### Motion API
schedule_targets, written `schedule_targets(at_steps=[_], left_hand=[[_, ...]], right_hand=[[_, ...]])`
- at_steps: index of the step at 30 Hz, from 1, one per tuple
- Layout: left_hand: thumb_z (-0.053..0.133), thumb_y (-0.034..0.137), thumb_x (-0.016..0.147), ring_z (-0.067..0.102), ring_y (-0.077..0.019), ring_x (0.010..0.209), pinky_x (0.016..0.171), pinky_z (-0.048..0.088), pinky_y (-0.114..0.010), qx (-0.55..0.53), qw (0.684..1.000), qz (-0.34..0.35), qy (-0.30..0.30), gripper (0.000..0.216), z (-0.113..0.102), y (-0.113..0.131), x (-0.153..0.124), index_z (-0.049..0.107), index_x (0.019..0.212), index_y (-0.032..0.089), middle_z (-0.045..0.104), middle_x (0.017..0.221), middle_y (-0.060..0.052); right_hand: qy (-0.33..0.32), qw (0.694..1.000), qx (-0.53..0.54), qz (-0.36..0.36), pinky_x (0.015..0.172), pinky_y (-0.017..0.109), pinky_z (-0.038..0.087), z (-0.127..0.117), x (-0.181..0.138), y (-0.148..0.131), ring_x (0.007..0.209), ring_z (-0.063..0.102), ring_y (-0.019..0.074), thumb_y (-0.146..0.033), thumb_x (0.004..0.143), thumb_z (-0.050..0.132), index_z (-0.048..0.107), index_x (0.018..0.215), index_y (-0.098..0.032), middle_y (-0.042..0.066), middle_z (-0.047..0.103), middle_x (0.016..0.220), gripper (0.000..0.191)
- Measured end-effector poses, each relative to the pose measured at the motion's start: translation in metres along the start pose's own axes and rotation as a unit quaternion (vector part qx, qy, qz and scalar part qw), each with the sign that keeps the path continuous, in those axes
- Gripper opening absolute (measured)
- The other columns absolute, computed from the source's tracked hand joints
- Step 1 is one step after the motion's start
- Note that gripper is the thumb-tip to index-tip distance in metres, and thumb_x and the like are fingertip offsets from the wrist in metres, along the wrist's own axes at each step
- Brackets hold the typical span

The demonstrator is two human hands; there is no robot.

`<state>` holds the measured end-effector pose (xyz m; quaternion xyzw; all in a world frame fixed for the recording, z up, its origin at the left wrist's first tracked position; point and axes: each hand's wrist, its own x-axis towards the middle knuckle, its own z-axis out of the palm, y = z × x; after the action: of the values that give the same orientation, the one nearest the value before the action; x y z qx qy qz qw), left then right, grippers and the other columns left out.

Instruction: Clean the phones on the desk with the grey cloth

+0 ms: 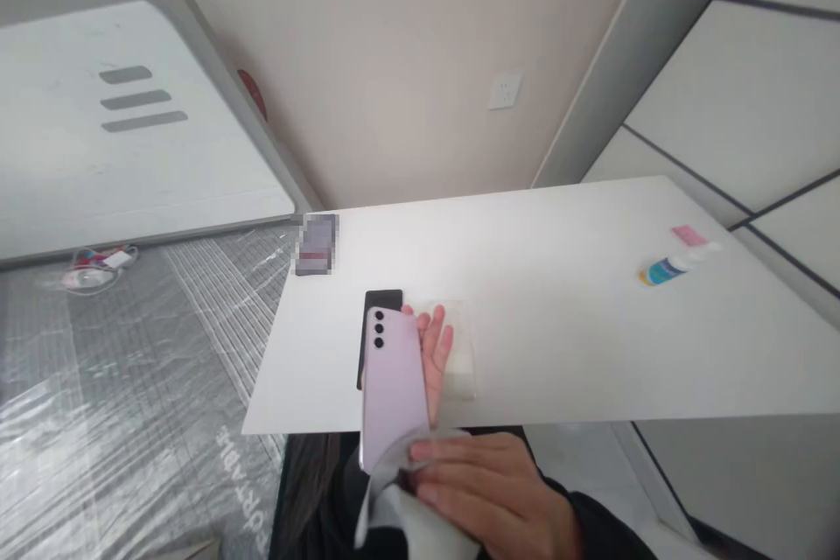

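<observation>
Two bare hands work on one pale lilac smartphone (pixel 392 385), which is held back-side up over the near edge of the white rectangular table (pixel 557 324), its three dark camera lenses toward the far end. The left hand (pixel 437 359) is under and behind the phone, fingers curled round its right edge and closed on it. The right hand (pixel 489 486), in a dark sleeve, presses a white cloth (pixel 407 516) against the phone's lower end, fingers wrapped together over the fabric. Just behind the phone lies a flat black rectangular slab (pixel 381 302) on the tabletop, and beside it, partly under the left hand's fingers, a clear plastic sheet or case (pixel 459 359). Well apart, toward the table's far right corner, a small white bottle with a blue label (pixel 673 267) lies on its side near a pink slip (pixel 688 234). Plastic-wrapped grey flooring (pixel 131 385) spreads to the left.
</observation>
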<state>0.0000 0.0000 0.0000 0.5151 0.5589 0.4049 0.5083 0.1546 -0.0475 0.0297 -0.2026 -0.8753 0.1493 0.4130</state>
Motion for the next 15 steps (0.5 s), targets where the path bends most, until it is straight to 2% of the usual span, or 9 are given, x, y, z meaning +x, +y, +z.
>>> schedule_targets(at_steps=[2,4,6,8,9,12,14,15], left_hand=[[0.064,0.038,0.099,0.065,-0.0240,0.112,0.095,0.058,-0.046,-0.047,0.998,0.002,0.030,0.036,-0.019,0.001,0.007,0.061,0.130,0.020,0.063,0.134,-0.011],[0.055,0.046,0.102,0.065,-0.0227,0.112,0.093,0.058,-0.043,-0.085,0.995,0.004,0.052,0.037,-0.036,-0.001,0.013,0.060,0.132,0.025,0.062,0.135,-0.010],[0.038,0.058,0.105,0.066,-0.0189,0.110,0.082,0.060,-0.033,-0.145,0.987,-0.004,0.075,0.044,-0.048,-0.006,0.016,0.060,0.134,0.034,0.063,0.135,-0.007],[0.031,0.065,0.102,0.067,-0.0141,0.099,0.065,0.056,-0.021,-0.260,0.960,-0.038,0.096,0.049,-0.053,-0.009,0.018,0.064,0.128,0.039,0.066,0.129,-0.004],[0.035,0.065,0.101,0.067,-0.0119,0.091,0.057,0.052,-0.017,-0.328,0.937,-0.064,0.105,0.046,-0.054,-0.008,0.019,0.066,0.123,0.039,0.068,0.124,-0.003],[0.054,0.052,0.098,0.063,-0.0064,0.073,0.048,0.046,-0.011,-0.463,0.865,-0.154,0.115,0.028,-0.051,0.006,0.020,0.070,0.111,0.033,0.069,0.112,-0.001],[0.060,0.042,0.097,0.063,-0.0046,0.069,0.046,0.045,-0.010,-0.471,0.850,-0.194,0.136,0.020,-0.045,0.022,0.020,0.070,0.110,0.029,0.069,0.107,0.000],[0.064,0.039,0.095,0.064,-0.0046,0.067,0.043,0.043,-0.009,-0.455,0.854,-0.201,0.154,0.020,-0.042,0.030,0.020,0.069,0.110,0.027,0.068,0.105,0.000]], right_hand=[[0.060,0.993,-0.040,0.092,0.097,0.031,0.064,-0.025,-0.006,0.013,0.119,0.072,0.0183,-0.018,0.106,0.045,0.053,0.147,-0.026,0.000,0.080,0.116,0.043],[0.113,0.946,-0.174,0.249,0.102,0.042,0.062,-0.050,-0.014,0.031,0.121,0.070,0.0241,-0.019,0.105,0.044,0.048,0.153,-0.030,0.004,0.075,0.128,0.049],[0.122,0.886,-0.288,0.342,0.114,0.068,0.043,-0.067,-0.021,0.046,0.145,0.046,0.0401,-0.037,0.104,0.049,0.044,0.156,-0.020,0.017,0.051,0.156,0.054],[0.144,0.853,-0.331,0.377,0.117,0.076,0.031,-0.070,-0.026,0.055,0.154,0.027,0.0456,-0.043,0.103,0.050,0.041,0.156,-0.013,0.022,0.031,0.166,0.061],[0.151,0.854,-0.325,0.377,0.118,0.075,0.031,-0.066,-0.028,0.057,0.154,0.027,0.0444,-0.042,0.103,0.050,0.043,0.154,-0.013,0.022,0.033,0.166,0.059],[0.102,0.901,-0.225,0.356,0.114,0.059,0.047,-0.036,-0.033,0.056,0.138,0.055,0.0336,-0.035,0.103,0.051,0.056,0.141,-0.022,0.015,0.060,0.145,0.040],[0.049,0.923,-0.147,0.353,0.106,0.051,0.056,-0.011,-0.034,0.055,0.124,0.066,0.0291,-0.035,0.103,0.052,0.061,0.134,-0.025,0.012,0.068,0.134,0.034],[0.034,0.927,-0.116,0.356,0.103,0.050,0.058,-0.001,-0.034,0.054,0.121,0.067,0.0287,-0.037,0.102,0.055,0.062,0.132,-0.025,0.012,0.068,0.132,0.033]])
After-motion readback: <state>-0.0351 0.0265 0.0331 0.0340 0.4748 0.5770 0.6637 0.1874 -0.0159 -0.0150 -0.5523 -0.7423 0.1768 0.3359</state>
